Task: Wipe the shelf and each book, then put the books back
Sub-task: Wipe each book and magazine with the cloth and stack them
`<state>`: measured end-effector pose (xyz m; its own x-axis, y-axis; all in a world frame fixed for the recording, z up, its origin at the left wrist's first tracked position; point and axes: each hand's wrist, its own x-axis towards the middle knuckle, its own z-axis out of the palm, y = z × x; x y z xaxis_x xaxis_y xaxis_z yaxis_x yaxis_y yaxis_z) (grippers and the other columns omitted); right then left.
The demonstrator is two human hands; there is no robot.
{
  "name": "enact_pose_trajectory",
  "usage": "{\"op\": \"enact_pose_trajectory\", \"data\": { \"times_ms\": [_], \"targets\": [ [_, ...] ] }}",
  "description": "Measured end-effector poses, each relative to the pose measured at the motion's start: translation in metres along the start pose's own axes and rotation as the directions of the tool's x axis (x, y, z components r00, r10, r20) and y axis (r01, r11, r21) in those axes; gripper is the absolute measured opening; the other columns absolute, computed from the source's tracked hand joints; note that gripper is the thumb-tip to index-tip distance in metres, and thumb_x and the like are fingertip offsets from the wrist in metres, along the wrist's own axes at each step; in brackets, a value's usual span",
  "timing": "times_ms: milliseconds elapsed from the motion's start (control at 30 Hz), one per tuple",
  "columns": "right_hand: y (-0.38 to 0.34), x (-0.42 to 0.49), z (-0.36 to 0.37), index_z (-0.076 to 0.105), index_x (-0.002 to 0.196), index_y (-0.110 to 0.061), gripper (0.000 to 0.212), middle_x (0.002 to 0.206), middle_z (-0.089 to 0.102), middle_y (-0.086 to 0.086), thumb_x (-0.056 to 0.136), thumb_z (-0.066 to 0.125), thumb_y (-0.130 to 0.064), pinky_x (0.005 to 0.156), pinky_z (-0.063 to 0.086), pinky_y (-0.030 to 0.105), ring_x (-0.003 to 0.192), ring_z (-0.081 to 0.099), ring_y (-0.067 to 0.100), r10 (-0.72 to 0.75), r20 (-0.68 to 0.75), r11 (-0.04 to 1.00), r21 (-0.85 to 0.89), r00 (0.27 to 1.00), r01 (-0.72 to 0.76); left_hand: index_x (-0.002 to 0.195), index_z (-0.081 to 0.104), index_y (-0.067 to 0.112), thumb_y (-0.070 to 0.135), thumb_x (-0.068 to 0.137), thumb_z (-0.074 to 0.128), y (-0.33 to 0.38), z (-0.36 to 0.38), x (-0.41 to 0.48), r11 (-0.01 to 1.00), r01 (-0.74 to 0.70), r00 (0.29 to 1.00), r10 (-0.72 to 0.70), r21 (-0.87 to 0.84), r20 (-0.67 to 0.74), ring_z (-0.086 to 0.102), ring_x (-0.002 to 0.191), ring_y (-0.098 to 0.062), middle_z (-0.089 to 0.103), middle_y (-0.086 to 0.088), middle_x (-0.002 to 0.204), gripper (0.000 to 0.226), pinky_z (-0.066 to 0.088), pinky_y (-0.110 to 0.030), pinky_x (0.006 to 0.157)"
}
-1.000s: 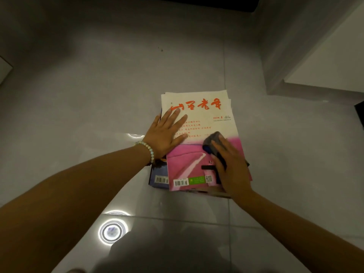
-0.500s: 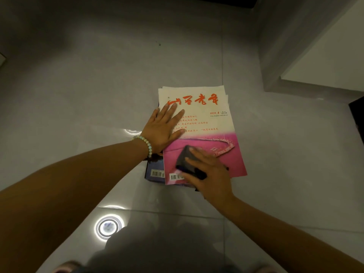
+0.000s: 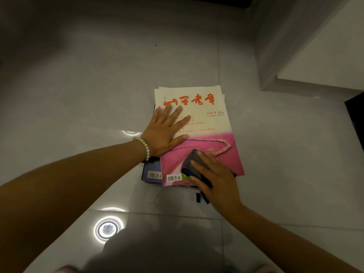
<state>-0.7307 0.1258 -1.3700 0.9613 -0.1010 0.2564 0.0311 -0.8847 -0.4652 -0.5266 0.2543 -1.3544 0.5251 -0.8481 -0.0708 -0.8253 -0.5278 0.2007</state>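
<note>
— Since a second back, our right hand [image 3: 214, 174] had dragged the grey cloth [image 3: 190, 161] from the right edge of the magazine's pink band to its near-left part, close by the barcode.
— And our left hand [image 3: 167, 133]?
— Unmoved, we thought: flat on the cream upper half of the magazine [image 3: 208, 123], fingers straight and spread, a bead bracelet [image 3: 144, 146] at the wrist.
— Did we grip the cloth?
— No; our right fingers lay apart over it and pressed it onto the cover (a dark corner of it trailed out under the palm, past the near edge).
— Where did the books sit?
— From the head camera, we saw them stacked on the grey tiled floor [image 3: 78, 95], the magazine on top, a blue book [image 3: 150, 170] jutting out beneath its near-left corner. More pale pages showed under its far edge. A white panel [image 3: 325, 56] stood well apart, far right.
</note>
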Motion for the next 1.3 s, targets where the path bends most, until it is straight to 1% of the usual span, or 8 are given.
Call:
{"op": "enact_pose_trajectory", "data": {
  "times_ms": [133,200,333,433,633,767,1133,1300],
  "targets": [
    [0.000,0.007,-0.001,0.053,0.134,-0.022,0.048,0.143,0.048,0.000,0.092,0.048,-0.044,0.111,0.034,0.040,0.134,0.041,0.019,-0.057,0.111,0.998,-0.010,0.992,0.058,0.150,-0.001,0.033,0.063,0.082,-0.007,0.026,0.000,0.016,0.996,-0.004,1.000,0.006,-0.088,0.018,-0.016,0.145,-0.022,-0.009,-0.001,0.159,0.075,-0.018,-0.040,0.114],
    [0.013,0.004,-0.010,0.052,0.134,-0.021,0.048,0.142,0.048,-0.002,0.091,0.047,-0.043,0.109,0.034,0.039,0.132,0.043,0.018,0.042,0.098,0.999,0.022,0.994,-0.044,0.150,0.000,0.033,0.061,0.081,-0.010,0.033,0.004,0.021,0.996,0.028,1.000,-0.027,-0.085,0.006,-0.014,0.145,-0.021,-0.008,-0.001,0.159,0.075,-0.016,-0.041,0.115],
    [0.037,-0.002,-0.029,0.053,0.135,-0.021,0.050,0.141,0.042,-0.012,0.092,0.045,-0.047,0.108,0.030,0.022,0.128,0.039,0.006,0.279,-0.011,0.958,0.074,0.960,-0.278,0.150,0.002,0.033,0.059,0.085,-0.009,0.033,0.009,0.020,0.999,0.032,0.999,-0.032,-0.043,-0.019,-0.011,0.146,-0.022,-0.005,0.000,0.159,0.071,-0.013,-0.043,0.116],
    [0.055,0.009,-0.037,0.051,0.135,-0.019,0.046,0.139,0.040,-0.010,0.092,0.056,-0.034,0.108,0.035,0.033,0.132,0.041,0.016,0.408,-0.053,0.906,0.143,0.911,-0.397,0.149,0.001,0.034,0.062,0.085,-0.014,0.033,0.010,0.019,0.999,0.024,0.999,-0.025,-0.036,-0.031,-0.010,0.146,-0.022,-0.003,-0.001,0.159,0.072,-0.012,-0.044,0.117],
    [0.073,0.095,-0.031,0.052,0.135,-0.018,0.041,0.147,0.042,0.002,0.094,0.057,-0.021,0.111,0.023,0.028,0.137,0.033,0.018,0.272,0.042,0.951,0.143,0.962,-0.275,0.150,0.000,0.030,0.063,0.084,-0.018,0.032,0.010,0.019,0.998,0.027,0.999,-0.028,-0.058,-0.032,-0.009,0.146,-0.020,-0.003,0.001,0.159,0.076,-0.009,-0.045,0.117],
    [0.091,0.147,-0.028,0.054,0.133,-0.015,0.041,0.146,0.044,0.007,0.092,0.060,-0.017,0.110,0.022,0.024,0.138,0.034,0.026,0.273,0.055,0.940,0.196,0.960,-0.279,0.151,0.000,0.024,0.064,0.083,-0.018,0.031,0.011,0.019,0.997,0.041,0.999,-0.043,-0.068,-0.028,-0.010,0.146,-0.018,-0.002,0.002,0.159,0.080,-0.008,-0.044,0.118],
    [0.078,0.079,-0.039,0.055,0.132,-0.019,0.043,0.141,0.037,-0.013,0.089,0.063,-0.015,0.108,0.024,0.021,0.131,0.029,0.005,0.204,0.098,0.968,0.125,0.974,-0.216,0.151,0.002,0.025,0.065,0.083,-0.017,0.032,0.010,0.020,0.992,0.050,0.998,-0.053,-0.118,-0.016,-0.012,0.145,-0.016,-0.004,0.003,0.159,0.081,-0.012,-0.041,0.117],
    [0.101,0.159,-0.029,0.058,0.130,-0.016,0.038,0.143,0.047,0.003,0.092,0.060,-0.017,0.113,0.026,0.032,0.135,0.035,0.018,0.238,0.091,0.956,0.156,0.967,-0.250,0.151,0.004,0.025,0.065,0.084,-0.016,0.032,0.008,0.020,0.992,0.053,0.998,-0.054,-0.117,-0.009,-0.011,0.146,-0.016,-0.002,0.003,0.159,0.081,-0.009,-0.042,0.118]
  ]
}}
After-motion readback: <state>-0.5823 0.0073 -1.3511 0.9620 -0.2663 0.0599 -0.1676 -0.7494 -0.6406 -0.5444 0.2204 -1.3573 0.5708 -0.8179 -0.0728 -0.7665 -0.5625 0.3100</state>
